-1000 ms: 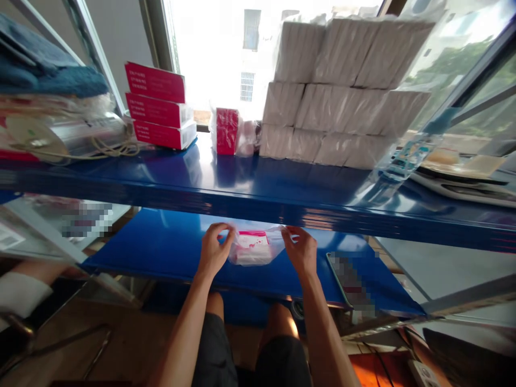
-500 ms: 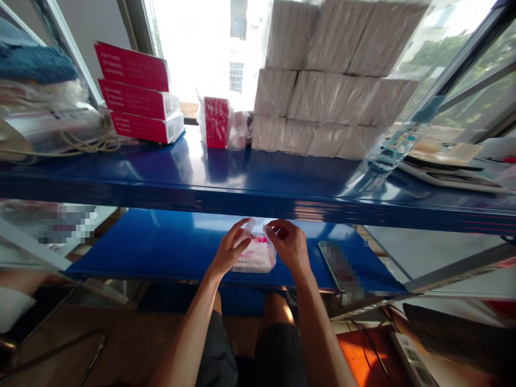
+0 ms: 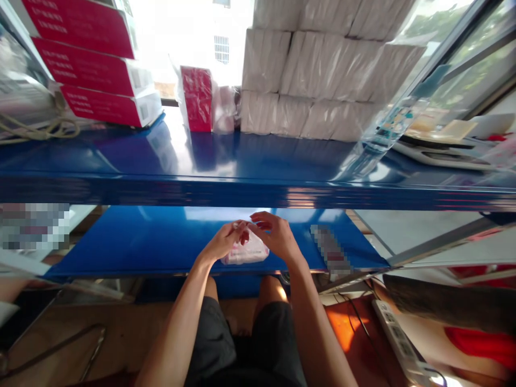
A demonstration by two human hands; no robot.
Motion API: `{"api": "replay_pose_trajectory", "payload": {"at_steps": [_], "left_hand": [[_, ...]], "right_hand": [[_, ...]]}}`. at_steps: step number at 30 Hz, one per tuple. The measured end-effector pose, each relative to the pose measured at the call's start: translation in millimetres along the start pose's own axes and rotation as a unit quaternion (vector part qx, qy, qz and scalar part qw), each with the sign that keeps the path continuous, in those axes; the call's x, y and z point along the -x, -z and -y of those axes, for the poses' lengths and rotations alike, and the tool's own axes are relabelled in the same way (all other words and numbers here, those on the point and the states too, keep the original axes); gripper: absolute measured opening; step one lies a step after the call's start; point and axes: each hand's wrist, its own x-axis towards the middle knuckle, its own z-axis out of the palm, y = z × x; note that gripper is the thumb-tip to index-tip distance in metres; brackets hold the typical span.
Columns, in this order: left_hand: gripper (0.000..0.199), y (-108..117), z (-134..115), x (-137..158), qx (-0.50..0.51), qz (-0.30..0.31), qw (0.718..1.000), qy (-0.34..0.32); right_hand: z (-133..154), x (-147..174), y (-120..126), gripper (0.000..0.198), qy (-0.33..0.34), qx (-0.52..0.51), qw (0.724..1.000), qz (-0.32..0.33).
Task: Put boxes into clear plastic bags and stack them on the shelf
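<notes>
A small white plastic bag with faint pink print rests near the front edge of the lower blue shelf. It bulges over something inside that I cannot make out. My left hand is closed on the gathered top of the bag, its fingertips pinched together. Just right of that pinch hovers my right hand, its thumb and bent fingers apart by the bag's top. Whether its thumb touches the plastic is hard to tell.
A blurred-out flat object lies right of the bag. Above, the upper blue shelf overhangs my hands, bearing red boxes, wrapped white stacks and a clear bottle. A power strip is at lower right.
The hands were apart, each at a raised corner of the bag's top. Now the top is gathered in the left hand, and the right hand's fingers have spread. The view has shifted.
</notes>
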Motion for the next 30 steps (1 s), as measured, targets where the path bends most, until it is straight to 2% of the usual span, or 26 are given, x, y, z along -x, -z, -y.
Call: {"api": "replay_pose_trajectory", "payload": {"at_steps": [2, 4, 8, 12, 14, 17, 20, 22, 24, 26, 30], "left_hand": [[0.046, -1, -1, -2, 0.012, 0.010, 1.000, 0.004], [0.042, -4, 0, -4, 0.028, 0.008, 1.000, 0.009], [0.044, -7, 3, -8, 0.041, -0.046, 0.998, 0.032], [0.038, -3, 1, -9, 0.041, -0.081, 0.995, 0.043], [0.035, -1, -3, -9, 0.030, -0.082, 0.995, 0.037], [0.027, 1, -11, -6, -0.021, -0.066, 0.998, 0.011], [0.011, 1, -20, -2, -0.118, -0.032, 0.992, -0.033], [0.010, 2, -22, 2, -0.203, -0.025, 0.976, -0.072], [0.016, 3, -18, 5, -0.271, -0.049, 0.954, -0.122], [0.017, 4, -10, 8, -0.310, -0.092, 0.931, -0.170], [0.016, 3, 6, 13, -0.373, -0.174, 0.887, -0.210]], "right_hand": [[-9, 2, -2, 0.025, -0.024, -0.019, 1.000, 0.000], [-14, 5, -6, 0.023, -0.040, -0.013, 0.999, -0.034], [-12, 11, -6, 0.023, -0.059, -0.010, 0.995, -0.077], [-8, 19, -2, 0.030, -0.086, -0.141, 0.986, 0.009], [-9, 20, -3, 0.029, -0.096, -0.152, 0.983, 0.047], [-14, 13, -9, 0.028, -0.083, -0.026, 0.996, 0.037], [-23, -3, -15, 0.035, 0.007, 0.132, 0.991, -0.014], [-30, -14, -16, 0.046, 0.100, 0.132, 0.986, 0.014], [-37, -20, -18, 0.050, 0.147, 0.075, 0.983, 0.084], [-42, -21, -19, 0.047, 0.131, 0.024, 0.984, 0.120], [-47, -10, -24, 0.030, 0.072, -0.066, 0.992, 0.079]]}}
